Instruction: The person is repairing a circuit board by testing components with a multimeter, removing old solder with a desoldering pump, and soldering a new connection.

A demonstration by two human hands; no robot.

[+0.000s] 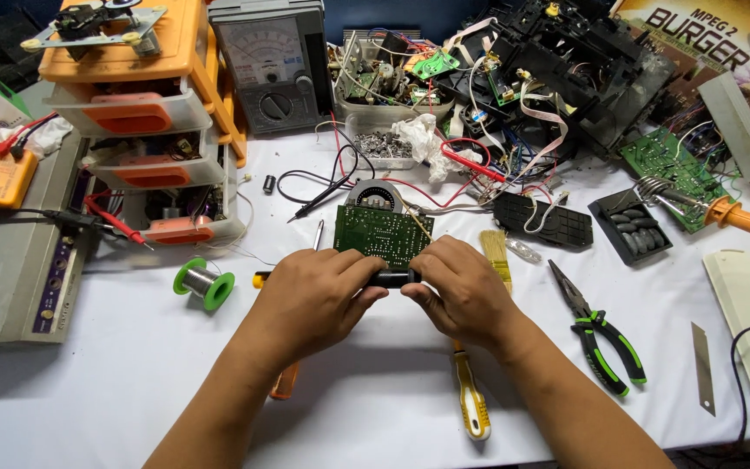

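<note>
My left hand (pixel 316 295) and my right hand (pixel 460 291) meet over the white table, both gripping a small black cylindrical part (pixel 392 278) between the fingertips. Just beyond the hands lies a green circuit board (pixel 382 233) with a round black component (pixel 373 196) at its far edge. A yellow-handled screwdriver (pixel 470 401) lies under my right wrist. An orange-handled tool (pixel 286 380) pokes out beneath my left forearm.
Green-handled pliers (pixel 602 334), a small brush (pixel 496 252), a solder spool (pixel 204 282), a soldering iron (pixel 744 217), a blade (pixel 702 365) and black keypad pieces (pixel 631 227) surround the hands. An orange drawer unit (pixel 145 113), an analog meter (pixel 271 65) and a tangle of boards and wires (pixel 514 87) stand behind.
</note>
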